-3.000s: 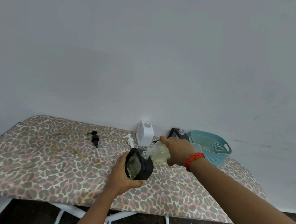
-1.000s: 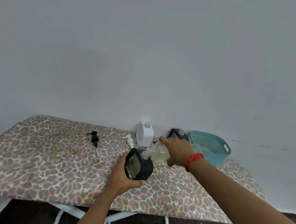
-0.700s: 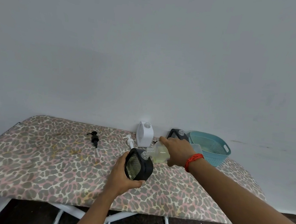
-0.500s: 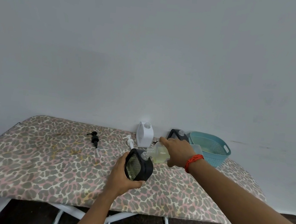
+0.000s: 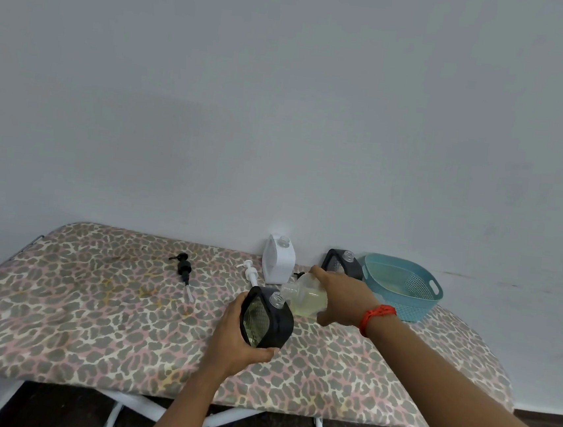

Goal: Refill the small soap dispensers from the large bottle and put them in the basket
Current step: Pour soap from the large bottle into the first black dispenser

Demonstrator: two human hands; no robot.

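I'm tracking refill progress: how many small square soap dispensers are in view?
3: a black square dispenser gripped in the left hand, a white square dispenser by the wall, a second black dispenser beside the teal plastic basket. None shows inside the basket.

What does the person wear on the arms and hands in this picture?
No sleeves or gloves are in view. The right hand has a thin orange-red cord bracelet around its wrist. The left hand shows no ring, watch or band.

Bare table (image 5: 57, 312) spreads to the left, broken only by a black pump (image 5: 183, 268). A white dispenser (image 5: 278, 264), black dispenser (image 5: 339, 263) and basket (image 5: 403, 295) crowd the back right.
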